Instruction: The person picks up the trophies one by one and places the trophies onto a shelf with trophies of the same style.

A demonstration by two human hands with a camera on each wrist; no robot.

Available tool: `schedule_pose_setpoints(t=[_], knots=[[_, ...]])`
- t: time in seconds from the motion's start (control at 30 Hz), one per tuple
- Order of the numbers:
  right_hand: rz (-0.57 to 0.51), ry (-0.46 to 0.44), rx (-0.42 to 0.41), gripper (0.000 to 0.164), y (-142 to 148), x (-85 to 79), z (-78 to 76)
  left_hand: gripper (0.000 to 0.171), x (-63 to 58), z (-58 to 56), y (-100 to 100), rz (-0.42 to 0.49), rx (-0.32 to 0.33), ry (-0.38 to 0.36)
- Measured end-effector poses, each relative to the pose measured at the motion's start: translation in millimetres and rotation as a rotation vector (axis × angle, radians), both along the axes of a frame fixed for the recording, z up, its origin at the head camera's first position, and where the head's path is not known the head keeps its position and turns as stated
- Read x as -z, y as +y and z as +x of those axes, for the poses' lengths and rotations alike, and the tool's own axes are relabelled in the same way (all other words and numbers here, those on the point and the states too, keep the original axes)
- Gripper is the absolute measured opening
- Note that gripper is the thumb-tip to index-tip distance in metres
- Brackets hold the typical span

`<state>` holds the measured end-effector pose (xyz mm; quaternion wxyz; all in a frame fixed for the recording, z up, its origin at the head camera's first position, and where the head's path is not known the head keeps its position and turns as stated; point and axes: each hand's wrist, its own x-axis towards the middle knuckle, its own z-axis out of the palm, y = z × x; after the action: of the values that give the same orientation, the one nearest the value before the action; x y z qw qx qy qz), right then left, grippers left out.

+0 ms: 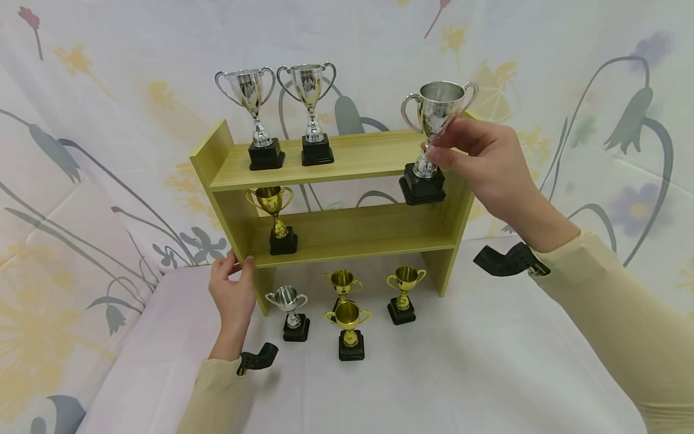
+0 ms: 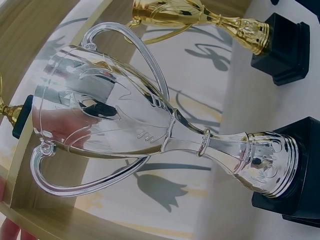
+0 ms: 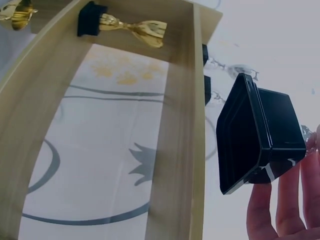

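Head view. Right hand (image 1: pixel 485 166): one, thumb and fingers pinching the stem of one silver cup (image 1: pixel 434 114), upright, black base below the fingertips, at the right part of the shelf (image 1: pixel 368 232). Left hand (image 1: pixel 233 295): one, thumb and fingers closed on the shelf's left side panel. Left of the right fingers, on the top board: silver cups, two (image 1: pixel 309 90) (image 1: pixel 249 93). Above and right of the left fingers, on the lower board: gold cup, one (image 1: pixel 273 202). Right of the left fingers, on the table (image 1: pixel 461 361): small silver cup, one (image 1: pixel 287 298); farther right, gold cups, three (image 1: pixel 349 316) (image 1: pixel 343 280) (image 1: pixel 405 280).

Left wrist view. Fingertips at the shelf's edge, partly cut off; small silver cup large before them, apart from them; gold cup beyond it.

Right wrist view. Underside of the held cup's base, beside the fingers; a gap shows between base and shelf. Grip on the stem mostly cut off here.
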<state>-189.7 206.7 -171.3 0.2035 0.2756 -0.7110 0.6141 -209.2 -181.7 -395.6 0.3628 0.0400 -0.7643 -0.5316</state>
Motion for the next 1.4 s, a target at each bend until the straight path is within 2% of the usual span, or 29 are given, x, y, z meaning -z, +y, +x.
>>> schedule_pose_setpoints(t=[0.3,0.63,0.93,1.17,1.4], knots=[[-0.005,-0.012,0.039,0.013,-3,-3.0,-5.4,0.032,1.2,-0.1,-1,0.009,-0.001,0.006],[-0.113,-0.026,-0.011,0.016,-8,-4.4,-14.0,0.031,1.8,0.4,0,0.013,0.003,0.011],[-0.101,-0.043,0.033,0.018,-9,-8.6,-19.9,0.031,-0.2,-0.2,0,0.011,0.003,0.021],[-0.150,-0.067,-0.001,0.019,-12,-11.4,-24.1,0.031,-2.4,0.9,0,0.007,0.003,0.016],[-0.181,-0.102,0.013,0.022,-19,-15.1,-34.4,0.032,-0.9,0.2,0,0.009,0.000,0.019]])
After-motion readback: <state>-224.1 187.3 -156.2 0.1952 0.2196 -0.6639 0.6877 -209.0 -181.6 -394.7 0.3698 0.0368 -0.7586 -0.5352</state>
